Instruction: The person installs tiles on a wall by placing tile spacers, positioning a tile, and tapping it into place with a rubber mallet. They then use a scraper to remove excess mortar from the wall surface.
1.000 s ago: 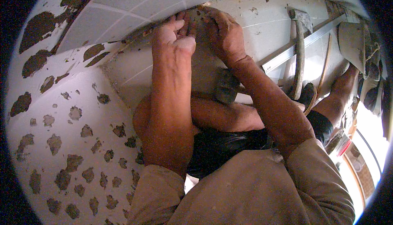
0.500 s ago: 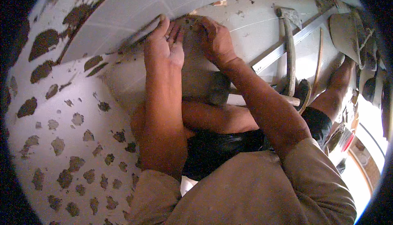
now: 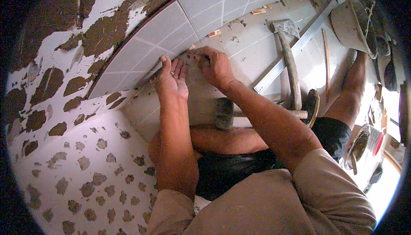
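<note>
My left hand point(image 3: 172, 76) is open, palm up, fingers extended against or just beside the foot of white wall tiles point(image 3: 152, 42); any small thing on it is too small to make out. Just right of it my right hand point(image 3: 216, 68) is closed, fingertips pinched low at the tile edge around something I cannot make out. Below both hands a black-headed rubber mallet point(image 3: 224, 113) with a wooden handle lies beside my legs. Small light wood bits point(image 3: 214, 33) sit along the tiles' bottom edge.
A hatchet-like tool point(image 3: 290, 68) lies over a metal straightedge point(image 3: 295, 44) on the tiled floor point(image 3: 250, 51), near a thin stick point(image 3: 326, 63) and a pale bucket point(image 3: 346, 25). Pitted plaster point(image 3: 85, 162) covers the left wall. My bare leg point(image 3: 351, 85) stretches to the right.
My view has shifted, showing more of the upper wall, so both hands appear lower. My left fingers have straightened out from a more curled pose; my right hand stays pinched.
</note>
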Demonstrator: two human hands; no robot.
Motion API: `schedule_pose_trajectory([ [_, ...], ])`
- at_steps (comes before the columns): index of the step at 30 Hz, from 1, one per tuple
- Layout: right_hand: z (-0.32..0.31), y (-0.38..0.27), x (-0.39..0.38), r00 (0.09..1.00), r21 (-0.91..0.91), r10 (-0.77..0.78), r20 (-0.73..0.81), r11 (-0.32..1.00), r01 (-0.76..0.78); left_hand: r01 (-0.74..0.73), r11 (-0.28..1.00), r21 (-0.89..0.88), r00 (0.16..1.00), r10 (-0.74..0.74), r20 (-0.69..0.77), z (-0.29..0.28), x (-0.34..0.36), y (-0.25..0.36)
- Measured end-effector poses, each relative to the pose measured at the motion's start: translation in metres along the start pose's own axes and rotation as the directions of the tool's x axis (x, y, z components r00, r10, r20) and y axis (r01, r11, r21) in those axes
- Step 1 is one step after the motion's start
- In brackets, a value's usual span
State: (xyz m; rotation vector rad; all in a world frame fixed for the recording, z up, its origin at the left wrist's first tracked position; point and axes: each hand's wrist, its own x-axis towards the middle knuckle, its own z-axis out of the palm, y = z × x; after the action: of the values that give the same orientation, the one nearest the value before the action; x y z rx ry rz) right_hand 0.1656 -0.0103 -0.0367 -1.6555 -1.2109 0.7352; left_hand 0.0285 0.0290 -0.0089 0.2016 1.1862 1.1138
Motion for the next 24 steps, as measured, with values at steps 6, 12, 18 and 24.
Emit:
schedule_pose_trajectory([
  [6, -0.005, -0.001, 0.005, 1.000, 0.052, -0.008, -0.003, 0.999, 0.009, -0.020, 0.999, 0.029, 0.999, 0.019, 0.028, -0.001, -0.001, -0.002],
  [12, -0.025, -0.004, -0.006, 0.996, -0.097, 0.093, -0.010, 0.991, -0.093, 0.006, 1.000, 0.001, 0.998, -0.006, 0.057, -0.002, 0.004, -0.003],
  [18, -0.099, 0.003, -0.035, 0.982, -0.618, -0.135, -0.130, 0.785, 0.026, 0.040, 0.998, 0.047, 0.999, -0.040, 0.004, -0.018, 0.006, 0.000],
  [24, -0.202, 0.031, -0.027, 0.938, -0.843, 0.248, -0.243, 0.425, -0.331, 0.018, 0.999, 0.034, 0.999, -0.020, 0.041, 0.003, -0.007, 0.003],
])
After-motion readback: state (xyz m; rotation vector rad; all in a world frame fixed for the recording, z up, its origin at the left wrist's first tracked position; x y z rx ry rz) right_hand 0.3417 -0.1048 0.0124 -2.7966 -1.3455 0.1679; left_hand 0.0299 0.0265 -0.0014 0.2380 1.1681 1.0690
